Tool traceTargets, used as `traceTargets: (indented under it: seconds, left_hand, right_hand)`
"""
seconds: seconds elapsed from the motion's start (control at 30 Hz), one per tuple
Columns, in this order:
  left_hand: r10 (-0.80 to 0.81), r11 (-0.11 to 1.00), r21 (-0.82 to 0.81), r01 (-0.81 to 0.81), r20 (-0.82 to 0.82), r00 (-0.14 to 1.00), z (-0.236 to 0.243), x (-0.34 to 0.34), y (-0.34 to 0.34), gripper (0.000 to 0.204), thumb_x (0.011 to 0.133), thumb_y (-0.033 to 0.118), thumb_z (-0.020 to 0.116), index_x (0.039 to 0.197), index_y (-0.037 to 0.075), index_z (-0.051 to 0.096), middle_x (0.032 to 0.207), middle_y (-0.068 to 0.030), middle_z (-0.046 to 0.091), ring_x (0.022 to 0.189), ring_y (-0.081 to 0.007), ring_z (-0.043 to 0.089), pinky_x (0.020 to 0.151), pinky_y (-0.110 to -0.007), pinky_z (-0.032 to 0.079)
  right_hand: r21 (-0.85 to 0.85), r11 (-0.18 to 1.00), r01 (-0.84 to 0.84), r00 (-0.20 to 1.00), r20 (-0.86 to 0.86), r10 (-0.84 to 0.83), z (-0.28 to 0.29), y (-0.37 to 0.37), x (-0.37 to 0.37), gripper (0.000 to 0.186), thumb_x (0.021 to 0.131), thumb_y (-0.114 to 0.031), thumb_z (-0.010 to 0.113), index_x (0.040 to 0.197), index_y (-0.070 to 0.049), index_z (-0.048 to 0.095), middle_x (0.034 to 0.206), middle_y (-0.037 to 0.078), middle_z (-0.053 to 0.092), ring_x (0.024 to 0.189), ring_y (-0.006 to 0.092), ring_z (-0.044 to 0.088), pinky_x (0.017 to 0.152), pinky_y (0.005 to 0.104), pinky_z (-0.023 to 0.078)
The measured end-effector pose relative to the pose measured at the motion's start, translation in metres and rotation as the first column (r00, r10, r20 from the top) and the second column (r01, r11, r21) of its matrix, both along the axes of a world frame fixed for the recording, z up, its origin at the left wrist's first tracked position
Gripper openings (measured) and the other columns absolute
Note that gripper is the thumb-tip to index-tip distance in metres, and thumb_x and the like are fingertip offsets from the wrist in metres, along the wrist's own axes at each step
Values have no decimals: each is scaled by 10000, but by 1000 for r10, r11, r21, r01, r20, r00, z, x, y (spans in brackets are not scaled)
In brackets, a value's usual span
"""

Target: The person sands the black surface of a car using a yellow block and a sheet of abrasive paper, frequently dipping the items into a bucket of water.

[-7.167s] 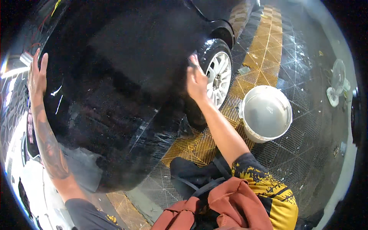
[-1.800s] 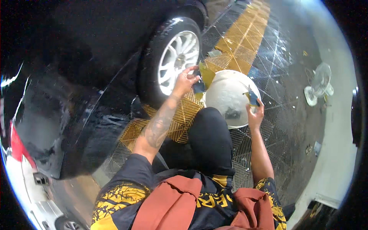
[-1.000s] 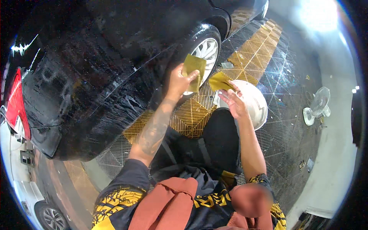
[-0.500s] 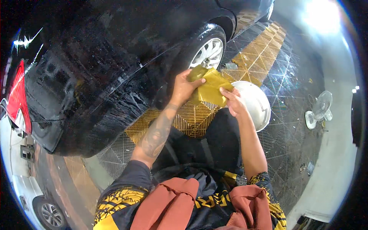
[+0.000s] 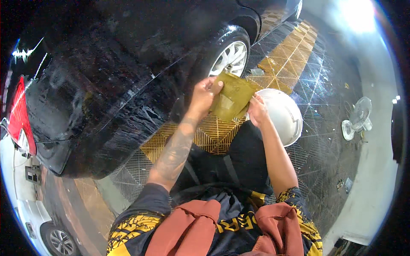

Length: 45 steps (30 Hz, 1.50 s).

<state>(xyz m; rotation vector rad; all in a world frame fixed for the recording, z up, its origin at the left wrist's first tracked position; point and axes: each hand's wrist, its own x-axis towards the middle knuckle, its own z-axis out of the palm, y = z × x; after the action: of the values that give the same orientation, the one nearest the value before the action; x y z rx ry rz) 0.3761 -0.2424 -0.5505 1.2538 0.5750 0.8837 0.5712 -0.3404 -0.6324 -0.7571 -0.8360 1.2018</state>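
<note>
My left hand grips the left side of a thin, crinkled olive-yellow sheet, its thumb on the face of the sheet. My right hand pinches the sheet's right edge. The sheet seems layered or folded and is held above my knees, in front of a white alloy wheel. Just behind my right hand stands a white bucket. The dark, wet body panel of a black car is left of my hands, with a red tail light at the far left.
Black and yellow grid floor tiles run alongside the car. A white fan stands near the pale wall on the right. A white car is at the lower left, and a bright light shows at the upper right.
My hands have left the car's side and come together over my knees. The separate yellow pieces each hand held are now overlapped, and the piece has flattened out between them.
</note>
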Motion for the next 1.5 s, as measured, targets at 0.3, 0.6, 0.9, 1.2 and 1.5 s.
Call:
traceTargets:
  seconds: [0.3,0.6,0.9,1.2,1.5]
  left_hand:
    - [195,979,-87,-183,145,970,-27,16,-12,99,873,70,739,917,-2,685,867,-16,686,772,-71,587,682,-229,470]
    - [316,932,-228,-282,130,940,-9,12,-32,93,872,34,726,941,-12,684,874,-59,699,753,-98,623,675,-243,502]
    - [85,984,150,-97,85,993,6,-20,-32,257,822,-72,711,1070,-22,669,987,-77,718,885,-121,667,820,-266,539]
    - [160,748,661,-51,-104,982,28,-31,-35,312,804,-113,701,1100,-20,664,1056,-46,683,982,-111,630,883,-264,505]
    - [-83,982,172,78,22,996,40,-29,-40,173,868,18,726,1026,-22,670,956,-53,701,860,-90,637,757,-247,523]
  right_hand:
    - [40,992,121,948,-300,-104,33,-10,-38,427,1042,-340,403,1306,-23,513,1260,97,608,1109,203,610,921,330,501]
    - [336,829,447,807,248,-535,63,-14,-52,524,932,-3,604,1392,33,353,1211,138,608,1136,162,573,987,296,453]
    - [229,769,596,711,294,-639,67,-26,-54,284,845,83,691,1071,3,540,1107,166,664,957,171,673,826,278,558]
    - [213,905,369,888,205,-411,99,-36,-37,110,879,-3,658,873,-58,562,1356,280,541,1359,290,429,1142,416,267]
    - [142,949,283,957,30,-290,114,-34,-35,174,886,35,647,963,-58,522,1147,204,663,1044,185,625,932,323,482]
